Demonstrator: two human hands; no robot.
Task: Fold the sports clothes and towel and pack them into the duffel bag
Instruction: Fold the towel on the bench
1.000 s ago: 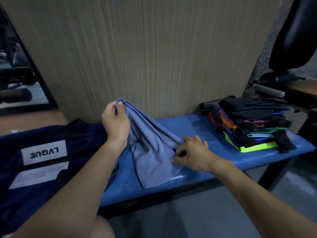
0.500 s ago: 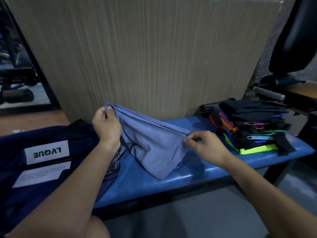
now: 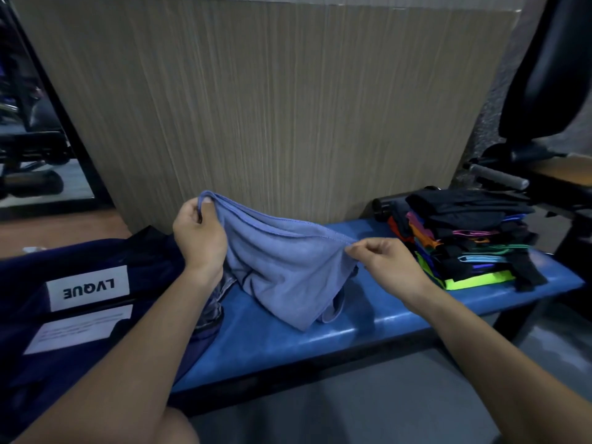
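Observation:
A light blue towel (image 3: 282, 267) hangs between my hands above the blue bench (image 3: 288, 334), its lower end resting on the padding. My left hand (image 3: 198, 235) grips one upper corner, raised highest. My right hand (image 3: 381, 261) pinches the other end of the top hem, further right and lower. The navy duffel bag (image 3: 80, 315) with a white LVQUE label lies at the left, partly on the bench. A stack of folded dark sports clothes (image 3: 464, 241) with bright trims sits on the bench's right end.
A wood-grain panel (image 3: 272, 107) stands right behind the bench. Black gym equipment with a padded seat (image 3: 544, 75) and a grey roller is at the right. A mirror and dark machine parts are at far left. Grey floor lies in front.
My right hand has come up off the bench and moved right, drawing the towel's top edge taut. My left hand holds its corner and has shifted slightly left.

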